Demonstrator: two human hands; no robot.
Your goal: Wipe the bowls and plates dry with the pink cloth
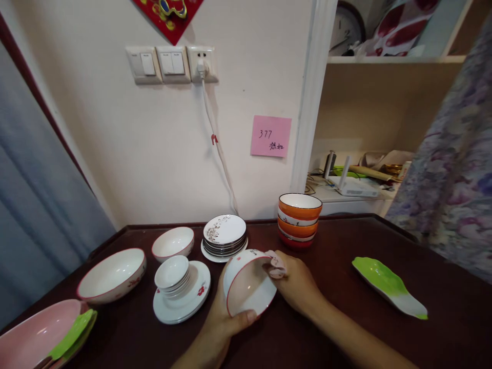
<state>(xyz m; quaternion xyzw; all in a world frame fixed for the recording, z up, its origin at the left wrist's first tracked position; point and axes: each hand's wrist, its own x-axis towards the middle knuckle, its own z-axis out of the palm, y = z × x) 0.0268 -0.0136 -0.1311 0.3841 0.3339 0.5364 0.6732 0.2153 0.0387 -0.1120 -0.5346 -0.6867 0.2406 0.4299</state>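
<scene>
While the left hand cups the tilted red-rimmed bowl from below, the right hand pinches a pink cloth against its rim (steadying it), orange bowl stack just behind.

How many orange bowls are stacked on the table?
3, as far as shows: one stack of orange bowls near the wall behind the hands; rims between them are hard to separate, so another may be hidden.
</scene>
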